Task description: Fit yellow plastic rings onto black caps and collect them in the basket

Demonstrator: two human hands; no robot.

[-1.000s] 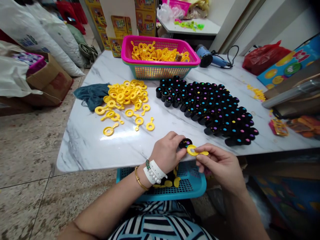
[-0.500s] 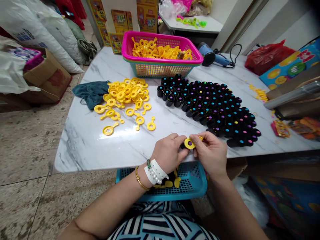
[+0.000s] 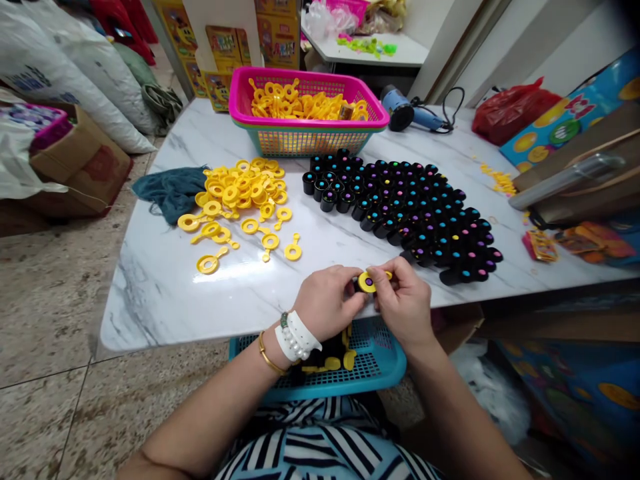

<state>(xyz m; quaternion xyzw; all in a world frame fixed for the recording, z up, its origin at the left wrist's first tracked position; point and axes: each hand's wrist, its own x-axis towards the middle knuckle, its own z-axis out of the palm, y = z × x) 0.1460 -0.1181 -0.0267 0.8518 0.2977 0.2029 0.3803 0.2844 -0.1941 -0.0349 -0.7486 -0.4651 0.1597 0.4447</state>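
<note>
My left hand (image 3: 327, 299) is closed round a small black cup (image 3: 357, 285) at the table's front edge. A yellow ring with a tab (image 3: 367, 283) sits over the top of that cup, its purple centre showing through the hole. My right hand (image 3: 405, 300) pinches the ring's tab between thumb and fingers. To the left lies a pile of loose yellow rings (image 3: 243, 193). Beyond my hands stand rows of black cups (image 3: 400, 200) with coloured dots in their centres. Under my wrists, a blue basket (image 3: 395, 377) holds black and yellow pieces.
A pink basket (image 3: 310, 123) full of yellow rings stands at the back of the marble-patterned table (image 3: 150, 293). Right of it lies a blue heat gun-like tool (image 3: 413, 113) with a cord. A dark cloth (image 3: 170, 193) lies left; a red bag (image 3: 513, 113) sits far right.
The view has shifted slightly, so the table's things appear further left. Both hands keep hold of the same cup and ring, with little other movement.
</note>
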